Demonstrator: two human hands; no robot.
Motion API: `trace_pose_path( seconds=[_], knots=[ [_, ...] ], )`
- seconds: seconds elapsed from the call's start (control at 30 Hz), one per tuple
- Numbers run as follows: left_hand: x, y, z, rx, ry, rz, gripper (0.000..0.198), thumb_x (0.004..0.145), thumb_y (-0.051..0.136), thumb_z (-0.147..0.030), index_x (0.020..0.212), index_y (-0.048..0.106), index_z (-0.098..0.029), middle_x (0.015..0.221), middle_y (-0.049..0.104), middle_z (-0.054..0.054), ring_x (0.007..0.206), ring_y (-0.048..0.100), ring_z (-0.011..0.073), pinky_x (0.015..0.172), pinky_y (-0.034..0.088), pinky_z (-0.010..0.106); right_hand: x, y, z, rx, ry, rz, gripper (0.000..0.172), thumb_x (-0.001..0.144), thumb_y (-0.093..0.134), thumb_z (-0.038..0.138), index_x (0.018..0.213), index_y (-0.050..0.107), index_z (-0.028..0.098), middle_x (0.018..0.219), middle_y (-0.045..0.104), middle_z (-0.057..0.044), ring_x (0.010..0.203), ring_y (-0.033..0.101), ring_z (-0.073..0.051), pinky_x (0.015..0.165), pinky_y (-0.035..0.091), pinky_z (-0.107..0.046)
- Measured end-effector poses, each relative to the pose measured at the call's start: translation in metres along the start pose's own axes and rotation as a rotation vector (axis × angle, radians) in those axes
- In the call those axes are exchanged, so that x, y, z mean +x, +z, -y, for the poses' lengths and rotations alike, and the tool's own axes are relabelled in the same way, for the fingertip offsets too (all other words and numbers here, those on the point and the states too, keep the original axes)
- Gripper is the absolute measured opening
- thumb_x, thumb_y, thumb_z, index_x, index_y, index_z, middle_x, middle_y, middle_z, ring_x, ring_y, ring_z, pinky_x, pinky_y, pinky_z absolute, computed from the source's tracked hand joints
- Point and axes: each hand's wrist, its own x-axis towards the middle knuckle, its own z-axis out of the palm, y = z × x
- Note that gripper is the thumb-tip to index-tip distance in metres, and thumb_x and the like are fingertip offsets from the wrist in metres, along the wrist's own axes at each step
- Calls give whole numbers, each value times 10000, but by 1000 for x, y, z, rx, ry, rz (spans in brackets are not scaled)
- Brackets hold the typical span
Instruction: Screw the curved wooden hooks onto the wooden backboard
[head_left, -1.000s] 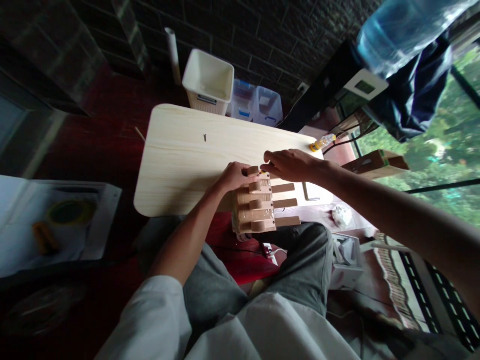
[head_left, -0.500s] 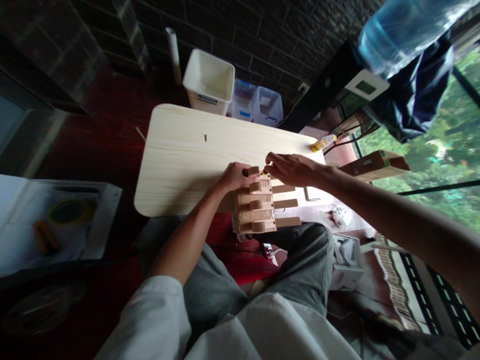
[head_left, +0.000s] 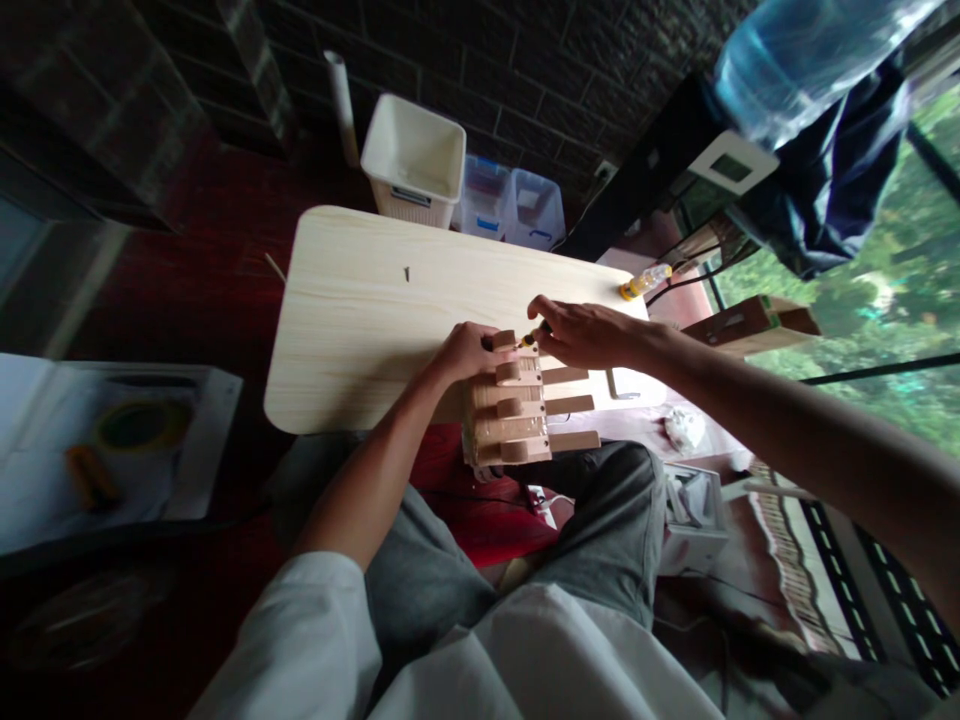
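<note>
A wooden piece with several slats and rounded blocks (head_left: 525, 408) lies over the front edge of the pale table (head_left: 360, 320), partly above my lap. My left hand (head_left: 469, 353) is closed on its far left corner. In my right hand (head_left: 574, 332) is a small yellow and black screwdriver (head_left: 531, 338), its tip pointing left at the wooden piece's far end, close to my left fingertips. The tip itself is too small to make out.
A small dark item (head_left: 406, 273) lies on the table's left half. A yellow-capped bottle (head_left: 645, 282) is at the far right corner, an L-shaped metal piece (head_left: 613, 384) at the right edge. Behind the table stand a cream bin (head_left: 416, 160) and clear boxes (head_left: 514, 205).
The right hand's grip on the screwdriver has shifted, and more of the tool shows between its fingers. My left hand keeps its hold on the wooden piece.
</note>
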Motion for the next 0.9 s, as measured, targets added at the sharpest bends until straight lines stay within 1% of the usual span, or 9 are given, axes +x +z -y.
trace_pose_path(
  seconds=[0.1,0.23,0.3,0.37,0.5,0.6,0.77,0.83,0.9],
  knots=[
    [-1,0,-1,-21,-5,-2,390,682,724,-504,752,745,-121,633,618,-11,615,525,132,549,340,235,2,-5,1,-11,-17,9,382,1040,283,371,1235,475,104,1023,700,-176,794,629,-220,659,362,-315],
    [-2,-1,-3,-23,-7,-6,374,676,730,-496,716,734,-123,623,612,-13,607,517,128,548,343,230,7,-8,6,-95,108,50,500,1050,216,453,1168,518,73,883,709,-190,771,636,-249,643,336,-321],
    [-1,-2,-4,-14,-9,-7,370,677,726,-496,702,729,-127,607,598,-17,600,511,126,545,337,231,8,-8,9,-119,139,59,536,1048,195,478,1163,530,76,880,710,-191,774,639,-254,640,328,-322],
    [-1,-2,-3,-12,-4,-11,365,676,726,-494,700,728,-130,601,590,-20,595,508,124,544,333,232,8,-9,11,-118,108,57,523,1047,201,473,1182,530,89,940,710,-187,789,638,-248,640,325,-320],
    [-1,-2,-2,-17,11,-7,372,675,728,-498,698,725,-127,604,585,-21,590,504,121,548,331,234,5,-12,10,-83,8,42,425,1039,271,400,1235,511,109,1094,683,-185,822,629,-227,642,328,-313],
    [-1,-2,-2,-22,0,-2,379,677,725,-501,696,720,-123,613,592,-18,601,509,126,547,327,233,6,-11,8,-68,4,58,391,1038,302,374,1212,530,108,1058,692,-179,827,631,-224,646,330,-308],
    [-2,-2,-3,-20,-9,-7,377,675,726,-500,690,716,-124,606,588,-18,599,501,127,539,322,233,9,-9,7,-122,130,92,492,1041,273,467,1168,557,85,944,711,-193,806,647,-260,637,332,-317],
    [-2,-2,-3,-7,0,-5,377,680,723,-502,695,720,-126,601,583,-18,596,499,126,538,321,233,8,-10,8,-117,119,96,488,1039,279,471,1199,543,93,969,714,-187,810,649,-256,636,335,-314],
    [-1,-2,-3,1,11,-2,376,681,722,-502,691,717,-126,602,586,-17,594,499,125,539,324,233,8,-11,10,-95,69,87,449,1037,307,445,1241,519,106,1029,710,-179,823,648,-244,637,339,-308]
  ],
)
